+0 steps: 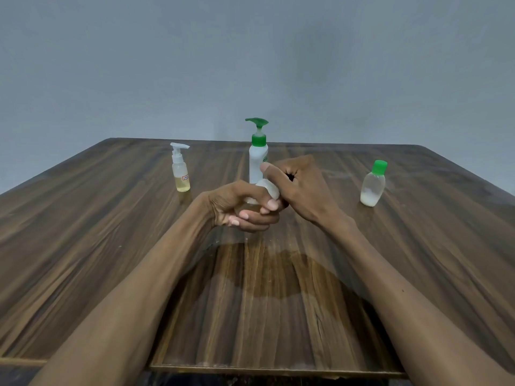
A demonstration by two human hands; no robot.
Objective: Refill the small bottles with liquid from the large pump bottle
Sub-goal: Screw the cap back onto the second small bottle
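My left hand (pixel 245 210) grips a small clear bottle (pixel 252 205) with amber liquid above the middle of the table; most of its body is hidden by my fingers. My right hand (pixel 299 185) grips the bottle's whitish cap (pixel 270 189), thumb up along it. Right behind my hands stands the large white pump bottle (pixel 257 162) with a green pump head. A small clear pump bottle (pixel 181 174) with yellow liquid stands at the left. A small clear bottle with a green cap (pixel 373 185), holding a little white liquid, stands at the right.
The brown wooden table (pixel 111 246) carries a glass sheet and ends at a near edge (pixel 278 370) close to me. A plain grey wall (pixel 250 65) rises behind its far edge.
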